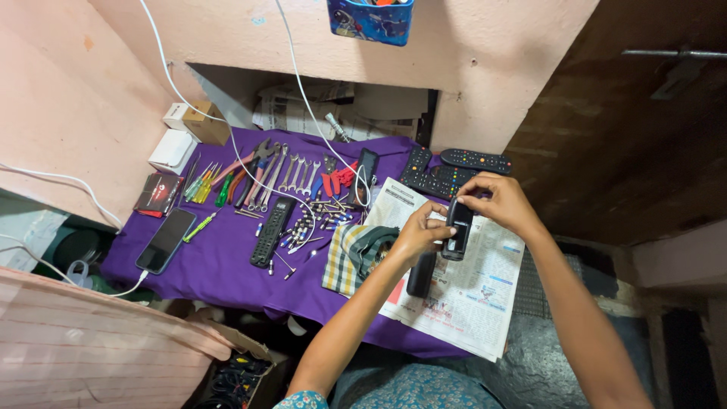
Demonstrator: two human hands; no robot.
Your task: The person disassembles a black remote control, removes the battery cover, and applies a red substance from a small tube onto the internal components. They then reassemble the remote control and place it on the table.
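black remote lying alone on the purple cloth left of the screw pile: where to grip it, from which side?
Grip the black remote across its narrow width near the middle, coming from above. It lies flat, long and slim, roughly upright in view, so only its long edges offer a hold. The left edge faces bare purple cloth; screws crowd the right, so mind that side.

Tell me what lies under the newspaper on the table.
The newspaper lies on a purple cloth; its left edge overlaps a checked cloth. A black remote part rests on top, below both hands. What the paper covers beneath cannot be seen.
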